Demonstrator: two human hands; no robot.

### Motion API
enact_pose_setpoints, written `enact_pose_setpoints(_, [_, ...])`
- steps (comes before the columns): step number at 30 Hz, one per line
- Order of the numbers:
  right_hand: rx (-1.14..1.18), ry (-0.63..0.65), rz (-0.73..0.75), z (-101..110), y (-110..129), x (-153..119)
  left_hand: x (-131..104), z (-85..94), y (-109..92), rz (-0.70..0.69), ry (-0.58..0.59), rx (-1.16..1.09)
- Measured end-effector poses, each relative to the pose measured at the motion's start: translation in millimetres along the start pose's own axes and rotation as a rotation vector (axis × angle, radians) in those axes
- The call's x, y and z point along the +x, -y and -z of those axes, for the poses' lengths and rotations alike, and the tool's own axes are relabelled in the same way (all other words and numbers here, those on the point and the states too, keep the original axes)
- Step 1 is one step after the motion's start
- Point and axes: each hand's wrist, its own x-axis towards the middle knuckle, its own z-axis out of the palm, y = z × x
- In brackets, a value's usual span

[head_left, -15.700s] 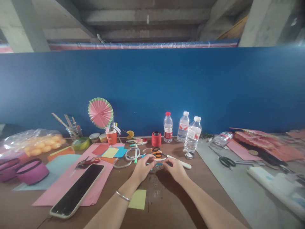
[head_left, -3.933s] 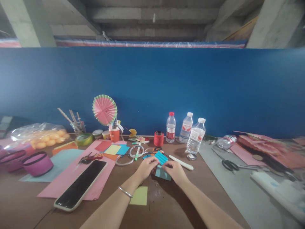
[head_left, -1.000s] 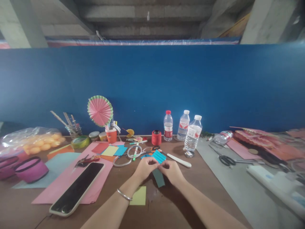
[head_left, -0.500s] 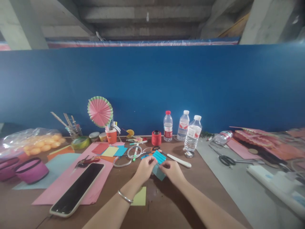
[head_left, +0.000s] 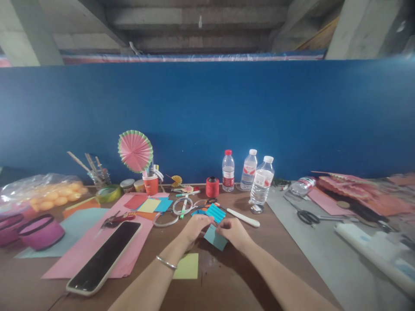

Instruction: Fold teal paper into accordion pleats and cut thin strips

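A small light-blue square of paper (head_left: pixel 215 239) is held up off the table between my two hands. My right hand (head_left: pixel 236 232) pinches its upper right edge between thumb and fingers. My left hand (head_left: pixel 197 228), with a silver bangle on the wrist, closes at the paper's upper left corner; its fingertips are partly hidden. Just beyond the hands lies a pleated bright-blue paper (head_left: pixel 215 212). A yellow paper square (head_left: pixel 188 266) rests on the table by my left wrist, which partly covers it.
A white-handled tool (head_left: pixel 244 217) lies right of the hands. Behind are a red thread spool (head_left: pixel 212 187) and several water bottles (head_left: pixel 228 172). To the left are a phone (head_left: pixel 105 258), pink paper (head_left: pixel 61 268) and a paper fan (head_left: pixel 135 151) in a cup. Scissors (head_left: pixel 306 217) lie right.
The light-blue square has turned and shows more of its face. My left hand has shifted slightly left and its fingers have straightened. My right hand stays at the paper's edge.
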Motion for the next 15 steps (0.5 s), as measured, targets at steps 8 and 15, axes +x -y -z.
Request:
enact_pose_setpoints(8, [-0.088,-0.048,0.016,4,1,2,-1,4.0,-2,-0.196,-0.047,0.299])
enact_pose_setpoints(15, [0.005,-0.075,-0.076,11,-9,7,8,16.6,5,-0.196,-0.181,0.216])
